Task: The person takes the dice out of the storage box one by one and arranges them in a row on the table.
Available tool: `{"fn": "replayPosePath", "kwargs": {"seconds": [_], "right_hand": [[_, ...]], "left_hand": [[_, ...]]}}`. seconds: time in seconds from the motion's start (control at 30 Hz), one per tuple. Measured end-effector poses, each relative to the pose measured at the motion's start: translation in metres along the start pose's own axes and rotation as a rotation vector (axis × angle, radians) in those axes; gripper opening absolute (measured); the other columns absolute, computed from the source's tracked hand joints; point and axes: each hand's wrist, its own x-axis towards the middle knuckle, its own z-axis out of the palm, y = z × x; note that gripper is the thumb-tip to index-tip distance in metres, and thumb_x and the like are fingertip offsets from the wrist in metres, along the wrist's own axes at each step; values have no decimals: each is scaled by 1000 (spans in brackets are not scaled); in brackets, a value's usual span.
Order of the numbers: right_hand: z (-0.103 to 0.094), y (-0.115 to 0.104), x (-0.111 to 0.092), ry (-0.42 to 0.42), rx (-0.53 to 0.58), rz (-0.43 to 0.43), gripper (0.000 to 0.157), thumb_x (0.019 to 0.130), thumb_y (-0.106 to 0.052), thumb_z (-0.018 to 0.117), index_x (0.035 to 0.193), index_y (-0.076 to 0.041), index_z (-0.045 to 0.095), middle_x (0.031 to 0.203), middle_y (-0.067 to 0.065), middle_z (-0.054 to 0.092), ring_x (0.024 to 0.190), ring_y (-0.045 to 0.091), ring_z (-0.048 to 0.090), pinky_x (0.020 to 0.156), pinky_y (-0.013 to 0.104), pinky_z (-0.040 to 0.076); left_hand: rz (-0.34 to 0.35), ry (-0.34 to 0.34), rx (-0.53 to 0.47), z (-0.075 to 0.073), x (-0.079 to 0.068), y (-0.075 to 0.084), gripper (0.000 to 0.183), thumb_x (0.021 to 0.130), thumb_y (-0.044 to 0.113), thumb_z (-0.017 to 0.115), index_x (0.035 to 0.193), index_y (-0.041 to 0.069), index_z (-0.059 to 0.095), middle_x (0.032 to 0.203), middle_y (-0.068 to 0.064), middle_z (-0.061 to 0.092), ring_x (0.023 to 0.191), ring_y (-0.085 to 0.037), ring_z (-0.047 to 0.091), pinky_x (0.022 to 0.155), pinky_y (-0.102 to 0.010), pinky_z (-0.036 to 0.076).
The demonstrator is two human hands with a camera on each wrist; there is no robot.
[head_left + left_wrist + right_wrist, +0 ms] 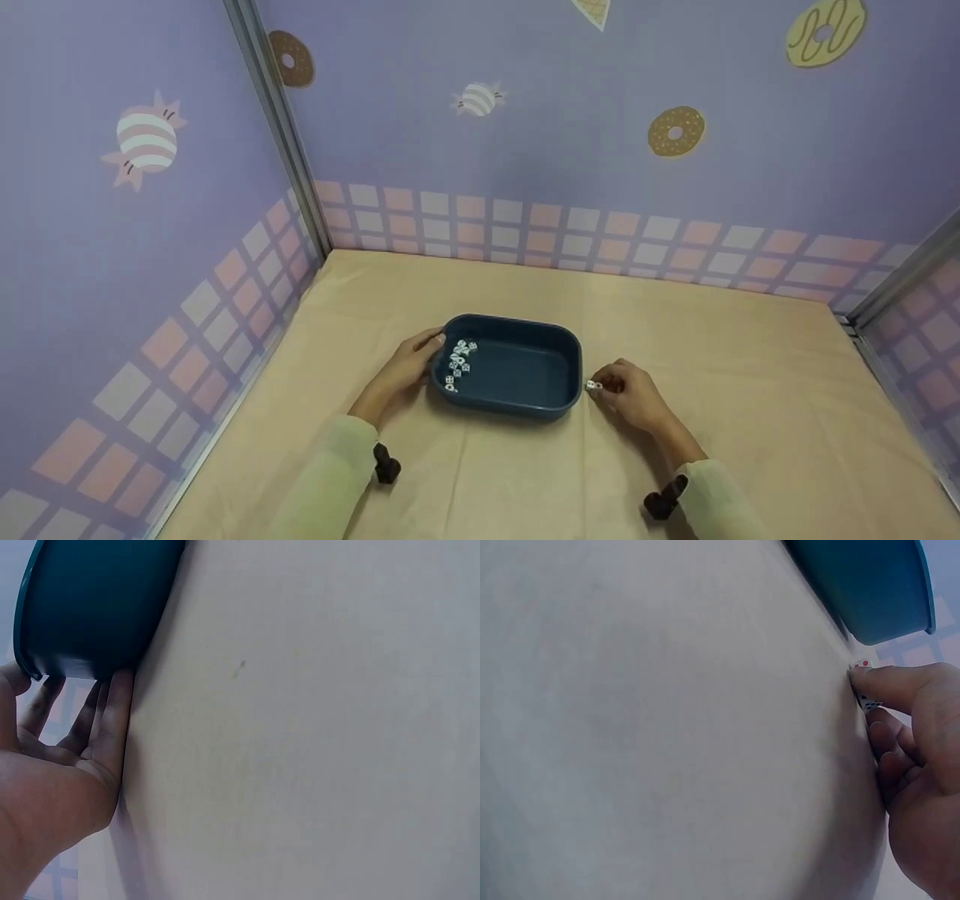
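Note:
A dark blue rectangular tub (517,375) sits on the cloth-covered table, with several white dice (459,361) gathered along its left end. My left hand (409,365) grips that end, thumb on the rim and fingers against the outer wall; the left wrist view shows the fingers (112,720) touching the tub's side (97,607). Just off the tub's right end, my right hand (630,391) pinches white dice (592,384) low at the table. In the right wrist view, one die (862,663) shows a red pip by the thumb, and black pips show below it. The fingers partly hide these dice.
A beige cloth (675,330) covers the table, with light creases. Purple walls (562,135) printed with sweets and a checked band stand behind and at both sides. Dark devices (386,465) are worn at both wrists.

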Motion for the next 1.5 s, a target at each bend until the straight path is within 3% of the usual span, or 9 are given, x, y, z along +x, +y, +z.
{"fn": "replayPosePath", "kwargs": {"seconds": [0.27, 0.47, 0.57, 0.67, 0.83, 1.0, 1.3, 1.5], "right_hand": [[4, 1, 2, -10, -1, 2, 15, 90, -3, 83, 100, -12, 78, 93, 5, 62, 83, 20, 56, 72, 27, 44], [-6, -5, 5, -50, -8, -21, 22, 90, -4, 84, 110, -4, 75, 96, 7, 63, 87, 22, 58, 75, 28, 48], [-11, -17, 9, 0, -21, -33, 24, 92, -4, 82, 114, 0, 73, 96, 7, 64, 88, 22, 60, 77, 30, 51], [-8, -35, 18, 114, -2, -73, 22, 92, -2, 81, 112, 2, 73, 94, 6, 65, 86, 21, 63, 75, 29, 53], [14, -71, 37, 261, 64, -189, 13, 93, -1, 80, 104, -2, 74, 90, 2, 68, 82, 18, 65, 69, 25, 52], [44, -102, 58, 263, 153, -270, 10, 93, -4, 81, 101, -5, 76, 89, 1, 70, 76, 17, 63, 67, 25, 51], [104, -128, 91, 245, 251, -171, 14, 95, -10, 81, 108, -5, 77, 95, 2, 74, 84, 17, 65, 75, 27, 53], [126, -139, 101, 208, 237, -93, 15, 95, -9, 80, 109, -6, 76, 101, 4, 74, 92, 19, 66, 83, 34, 54]], "left_hand": [[-4, 17, 11, -2, -1, 1, 50, 112, 40, 55, 156, 18, 54, 151, -12, 58, 125, -28, 63, 93, -39, 56], [-28, 4, -25, -2, -2, 2, 51, 111, 43, 56, 156, 20, 54, 151, -10, 58, 129, -27, 61, 101, -43, 53], [-29, 4, -22, -3, -3, 2, 51, 110, 44, 57, 155, 21, 55, 153, -9, 57, 132, -27, 59, 104, -45, 51], [-11, 20, 2, -5, -3, 2, 51, 111, 43, 56, 156, 18, 55, 152, -11, 57, 131, -30, 60, 103, -46, 52], [-25, 27, -13, -7, -3, 0, 52, 111, 41, 56, 157, 15, 53, 153, -14, 56, 130, -32, 62, 102, -46, 53], [-26, 19, -26, -5, -2, 3, 53, 111, 43, 57, 157, 17, 53, 155, -13, 54, 132, -30, 60, 102, -44, 53], [-16, 11, -17, -1, -2, 4, 51, 111, 41, 56, 155, 16, 54, 151, -13, 58, 126, -30, 64, 99, -44, 55], [-20, -7, -29, 0, -2, 3, 51, 111, 42, 55, 155, 16, 54, 150, -15, 59, 128, -33, 64, 102, -47, 55]]}}
